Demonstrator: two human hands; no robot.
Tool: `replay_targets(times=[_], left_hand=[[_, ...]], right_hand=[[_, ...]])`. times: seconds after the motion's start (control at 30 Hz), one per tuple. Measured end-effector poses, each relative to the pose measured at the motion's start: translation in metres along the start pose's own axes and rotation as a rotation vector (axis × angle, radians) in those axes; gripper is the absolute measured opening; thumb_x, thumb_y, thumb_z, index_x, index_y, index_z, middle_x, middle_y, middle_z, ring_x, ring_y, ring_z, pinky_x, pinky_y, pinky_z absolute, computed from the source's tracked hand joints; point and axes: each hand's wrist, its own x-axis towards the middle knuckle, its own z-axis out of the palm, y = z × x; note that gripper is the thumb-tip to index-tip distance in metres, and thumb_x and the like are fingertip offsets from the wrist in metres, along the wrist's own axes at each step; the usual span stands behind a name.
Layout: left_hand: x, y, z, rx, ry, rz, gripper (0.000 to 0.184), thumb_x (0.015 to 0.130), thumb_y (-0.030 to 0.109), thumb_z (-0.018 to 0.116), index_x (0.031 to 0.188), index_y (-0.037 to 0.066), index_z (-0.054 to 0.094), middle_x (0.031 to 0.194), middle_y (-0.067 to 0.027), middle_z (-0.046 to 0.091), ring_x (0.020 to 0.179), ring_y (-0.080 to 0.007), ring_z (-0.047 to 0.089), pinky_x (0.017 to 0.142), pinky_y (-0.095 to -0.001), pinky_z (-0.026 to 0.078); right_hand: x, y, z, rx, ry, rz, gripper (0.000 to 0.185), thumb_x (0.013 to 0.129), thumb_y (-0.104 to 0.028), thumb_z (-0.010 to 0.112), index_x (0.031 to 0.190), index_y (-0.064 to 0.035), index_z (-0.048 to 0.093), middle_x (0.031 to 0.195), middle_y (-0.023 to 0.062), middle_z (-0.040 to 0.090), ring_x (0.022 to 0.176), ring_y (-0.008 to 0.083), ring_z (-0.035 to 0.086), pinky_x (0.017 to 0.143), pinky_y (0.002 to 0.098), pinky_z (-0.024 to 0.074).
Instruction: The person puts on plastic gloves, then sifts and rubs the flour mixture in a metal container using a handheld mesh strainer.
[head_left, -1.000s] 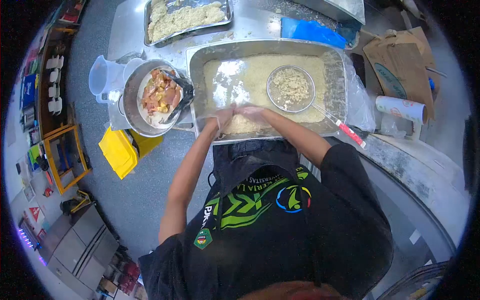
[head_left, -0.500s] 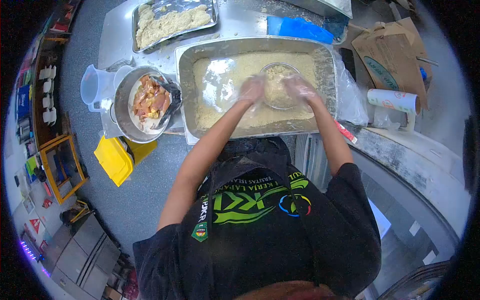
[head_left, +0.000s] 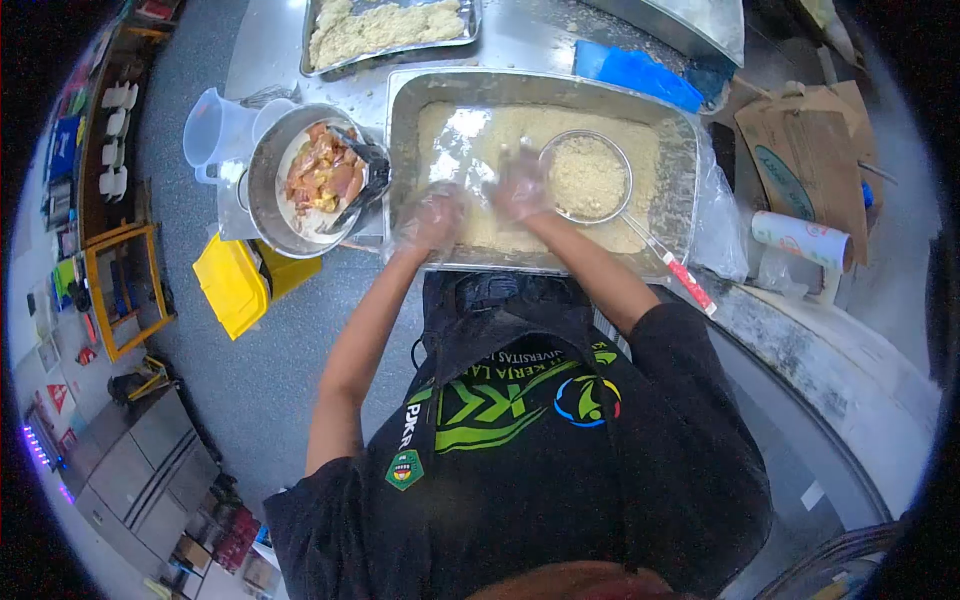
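Note:
My left hand (head_left: 435,218), in a clear plastic glove, is over the near left part of a large metal tub (head_left: 545,262). Its fingers look loosely apart, blurred by motion. My right hand (head_left: 522,188), gloved too, is just left of a round strainer (head_left: 588,215); its blurred fingers look stretched out with nothing visible in them. Pale breading flour (head_left: 490,235) covers much of the tub's floor, with shiny metal showing at left. The strainer lies on the flour, heaped with crumbs (head_left: 588,178). Its red-taped handle (head_left: 690,283) crosses the tub's near right rim.
Left of the tub stands a metal pot (head_left: 253,205) with raw meat pieces (head_left: 325,175) and a black-wrapped thing. Behind it are a plastic jug (head_left: 212,128) and a tray (head_left: 475,28) of breaded pieces. A blue bag (head_left: 640,75) lies at the far rim; a yellow bin (head_left: 232,285) stands below.
Both hands have left the strainer's crumbs and moved left over the flour. The strainer's bowl and handle now show uncovered. The whole view has shifted slightly.

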Motion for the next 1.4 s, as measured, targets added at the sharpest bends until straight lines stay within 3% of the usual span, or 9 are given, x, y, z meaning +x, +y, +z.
replay_targets(times=[0.17, 0.23, 0.4, 0.53, 0.63, 0.93, 1.0, 1.2, 1.4], left_hand=[[0.005, -0.012, 0.012, 0.103, 0.049, 0.234, 0.043, 0.077, 0.04, 0.044, 0.088, 0.001, 0.057, 0.091, -0.0211, 0.056, 0.086, -0.0329, 0.054, 0.071, -0.042, 0.043], [0.002, 0.036, -0.047, -0.025, -0.064, -0.118, 0.046, 0.078, 0.043, 0.042, 0.091, 0.001, 0.057, 0.097, -0.0215, 0.054, 0.089, -0.0324, 0.053, 0.076, -0.0411, 0.042], [0.026, 0.009, 0.01, -0.357, -0.423, -0.271, 0.056, 0.082, 0.049, 0.031, 0.103, 0.002, 0.053, 0.113, -0.0214, 0.046, 0.102, -0.0317, 0.047, 0.088, -0.0382, 0.034], [0.02, 0.019, -0.011, -0.447, -0.543, -0.212, 0.06, 0.084, 0.05, 0.025, 0.108, -0.001, 0.048, 0.116, -0.0203, 0.044, 0.109, -0.0296, 0.041, 0.093, -0.035, 0.028], [0.022, 0.023, -0.007, -0.412, -0.516, -0.175, 0.06, 0.085, 0.047, 0.024, 0.109, -0.002, 0.047, 0.116, -0.0193, 0.045, 0.109, -0.0281, 0.041, 0.093, -0.0339, 0.028], [0.044, 0.059, -0.015, -0.8, -0.376, -0.282, 0.058, 0.085, 0.046, 0.025, 0.111, -0.002, 0.045, 0.113, -0.0171, 0.048, 0.104, -0.026, 0.045, 0.09, -0.0323, 0.032], [0.06, 0.088, -0.027, -0.878, -0.364, -0.162, 0.056, 0.084, 0.045, 0.029, 0.112, -0.001, 0.044, 0.11, -0.0174, 0.049, 0.102, -0.0256, 0.045, 0.087, -0.033, 0.036], [0.101, 0.124, -0.031, -0.585, -0.136, 0.122, 0.043, 0.085, 0.034, 0.035, 0.11, 0.002, 0.046, 0.114, -0.021, 0.044, 0.102, -0.0304, 0.045, 0.081, -0.0349, 0.042], [0.08, 0.097, 0.003, -0.557, -0.088, -0.05, 0.05, 0.086, 0.039, 0.022, 0.113, 0.001, 0.042, 0.119, -0.0186, 0.04, 0.106, -0.0306, 0.042, 0.087, -0.0383, 0.034]], right_hand=[[-0.024, -0.024, -0.07, 0.257, -0.553, -0.173, 0.038, 0.079, -0.028, 0.039, 0.102, -0.0001, 0.052, 0.096, 0.0213, 0.054, 0.087, 0.0346, 0.053, 0.084, 0.0456, 0.0367], [-0.025, -0.024, -0.079, 0.381, -0.683, -0.229, 0.038, 0.08, -0.028, 0.037, 0.104, -0.0012, 0.052, 0.098, 0.0217, 0.053, 0.087, 0.034, 0.053, 0.082, 0.0442, 0.0394], [-0.056, -0.005, 0.09, 0.375, -0.823, 0.021, 0.044, 0.082, -0.033, 0.033, 0.099, 0.0024, 0.053, 0.105, 0.023, 0.05, 0.093, 0.0357, 0.051, 0.082, 0.0422, 0.0386], [-0.022, -0.018, -0.029, 0.45, -1.125, 0.169, 0.053, 0.083, -0.04, 0.03, 0.104, 0.0048, 0.05, 0.11, 0.0239, 0.047, 0.1, 0.0371, 0.047, 0.086, 0.0422, 0.0347], [-0.019, -0.028, 0.023, 0.558, -1.125, 0.063, 0.056, 0.084, -0.043, 0.028, 0.106, 0.0046, 0.05, 0.109, 0.0233, 0.048, 0.103, 0.0352, 0.045, 0.091, 0.0391, 0.0313], [-0.031, 0.015, -0.048, 1.404, -0.797, 0.704, 0.052, 0.082, -0.043, 0.04, 0.111, -0.0004, 0.048, 0.111, 0.0149, 0.049, 0.099, 0.0196, 0.046, 0.083, 0.0307, 0.0369], [-0.015, 0.041, -0.074, 1.195, -0.917, 0.92, 0.048, 0.082, -0.041, 0.042, 0.11, -0.0027, 0.049, 0.11, 0.0127, 0.051, 0.098, 0.02, 0.048, 0.083, 0.0298, 0.0371], [-0.03, 0.139, -0.068, 0.833, -0.493, 0.388, 0.042, 0.08, -0.038, 0.044, 0.102, -0.0043, 0.055, 0.101, 0.0135, 0.056, 0.093, 0.0213, 0.052, 0.08, 0.0325, 0.0393], [-0.052, 0.194, -0.041, 0.234, -0.62, 0.507, 0.03, 0.079, -0.027, 0.044, 0.087, -0.0007, 0.057, 0.089, 0.0143, 0.058, 0.083, 0.0239, 0.054, 0.071, 0.0353, 0.0405]])
